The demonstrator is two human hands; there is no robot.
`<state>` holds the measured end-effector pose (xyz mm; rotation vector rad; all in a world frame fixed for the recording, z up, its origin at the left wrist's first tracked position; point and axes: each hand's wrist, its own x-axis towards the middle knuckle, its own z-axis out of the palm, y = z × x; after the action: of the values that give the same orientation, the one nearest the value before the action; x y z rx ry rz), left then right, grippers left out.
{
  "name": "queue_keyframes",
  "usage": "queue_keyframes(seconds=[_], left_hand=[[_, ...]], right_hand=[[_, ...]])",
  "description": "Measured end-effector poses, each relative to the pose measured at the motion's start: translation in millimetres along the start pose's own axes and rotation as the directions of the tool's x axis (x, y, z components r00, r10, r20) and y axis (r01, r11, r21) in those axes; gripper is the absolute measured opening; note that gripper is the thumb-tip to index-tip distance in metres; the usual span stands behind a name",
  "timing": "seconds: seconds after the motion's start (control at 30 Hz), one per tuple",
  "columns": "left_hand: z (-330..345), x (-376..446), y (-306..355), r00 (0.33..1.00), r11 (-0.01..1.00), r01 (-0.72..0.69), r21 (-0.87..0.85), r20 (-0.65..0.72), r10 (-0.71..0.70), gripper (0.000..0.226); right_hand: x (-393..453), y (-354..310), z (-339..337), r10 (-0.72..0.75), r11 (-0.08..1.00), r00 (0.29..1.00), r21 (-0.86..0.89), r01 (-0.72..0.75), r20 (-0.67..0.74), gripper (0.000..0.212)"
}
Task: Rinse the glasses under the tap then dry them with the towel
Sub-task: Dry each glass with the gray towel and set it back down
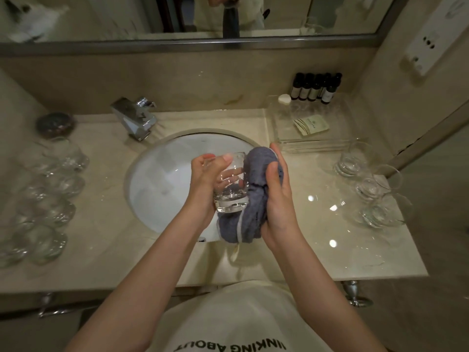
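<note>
Over the white sink [157, 179] my left hand [205, 179] grips a clear glass [229, 191], its thick base toward me and its mouth pointing away. My right hand [276, 196] holds a bunched grey-blue towel [253, 199] pressed against the glass's right side. Part of the towel hangs below the glass. The chrome tap [134, 118] stands at the sink's far left, with no water visibly running. Several clear glasses [50, 189] stand in rows on the left counter. Three more glasses [373, 189] stand on the right counter.
A clear tray [312, 146] at the back right holds a packet and a white cap, with several small dark bottles [314, 87] behind it. A dark round dish [54, 124] sits at the far left. A mirror runs along the back wall.
</note>
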<state>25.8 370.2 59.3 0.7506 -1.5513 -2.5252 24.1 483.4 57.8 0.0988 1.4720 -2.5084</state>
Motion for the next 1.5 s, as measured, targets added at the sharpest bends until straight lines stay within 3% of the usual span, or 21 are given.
queue_keyframes(seconds=[0.07, 0.2, 0.3, 0.5, 0.57, 0.67, 0.77, 0.93, 1.1, 1.17, 1.27, 1.37, 1.5], left_hand=[[-6.1, -0.1, 0.9, 0.996, 0.999, 0.037, -0.035, -0.075, -0.04, 0.078], [-19.1, -1.4, 2.2, 0.976, 0.992, 0.061, 0.107, -0.215, -0.037, 0.048], [-27.8, -5.3, 4.9, 0.974, 0.994, 0.099, 0.052, -0.211, -0.086, 0.045], [-48.6, -9.8, 22.8, 0.988, 0.987, 0.129, -0.096, -0.071, -0.136, 0.045], [-57.2, -9.7, 26.2, 0.992, 0.993, 0.107, -0.044, -0.055, -0.109, 0.05], [-74.7, -1.6, 29.9, 0.981, 0.993, 0.093, 0.067, -0.179, -0.079, 0.054], [-92.3, 3.7, 32.5, 0.947, 0.992, 0.056, 0.112, -0.32, -0.017, 0.048], [-106.6, -9.1, 34.0, 0.978, 0.998, 0.028, 0.055, -0.208, -0.016, 0.056], [-134.8, -9.6, 42.2, 0.995, 0.993, 0.075, -0.091, -0.055, -0.08, 0.038], [-142.3, -9.9, 45.3, 0.993, 0.991, 0.118, -0.065, -0.015, -0.119, 0.044], [-151.9, -7.8, 47.4, 0.992, 0.995, 0.102, -0.015, -0.069, -0.102, 0.055], [-158.8, -8.5, 47.8, 0.987, 0.995, 0.074, -0.073, -0.138, -0.083, 0.061], [-171.5, -9.1, 48.0, 0.989, 0.983, 0.133, -0.129, -0.055, -0.141, 0.054]], right_hand=[[-3.2, 3.0, 7.0, -0.029, 0.996, 0.999, -0.085, 0.031, 0.016, 0.034], [-7.3, 13.4, 23.6, -0.099, 0.968, 0.993, -0.223, 0.112, 0.067, 0.032], [-7.6, 17.5, 36.7, -0.134, 0.942, 0.98, -0.287, 0.172, 0.147, 0.033], [4.1, 31.1, 53.3, -0.006, 0.993, 0.998, -0.114, 0.013, 0.064, 0.036], [4.5, 37.2, 59.0, 0.047, 0.996, 0.998, -0.074, -0.045, 0.035, 0.033], [0.7, 46.5, 69.4, 0.055, 0.996, 0.998, -0.078, -0.051, 0.044, 0.029], [-3.0, 52.4, 82.9, 0.032, 0.989, 0.997, -0.145, -0.021, 0.075, 0.04], [-5.5, 65.7, 101.5, -0.007, 0.953, 0.992, -0.299, 0.045, 0.126, 0.039], [-2.0, 77.0, 113.7, 0.045, 0.98, 0.998, -0.194, -0.038, 0.033, 0.041], [-0.9, 80.1, 119.5, 0.075, 0.985, 0.997, -0.154, -0.074, -0.002, 0.047], [-3.7, 85.0, 125.6, 0.095, 0.987, 0.995, -0.128, -0.095, -0.011, 0.054], [-7.7, 87.0, 130.3, 0.076, 0.982, 0.997, -0.17, -0.078, -0.018, 0.056], [-7.8, 88.3, 131.5, 0.029, 0.964, 1.0, -0.263, -0.031, -0.012, 0.037]])
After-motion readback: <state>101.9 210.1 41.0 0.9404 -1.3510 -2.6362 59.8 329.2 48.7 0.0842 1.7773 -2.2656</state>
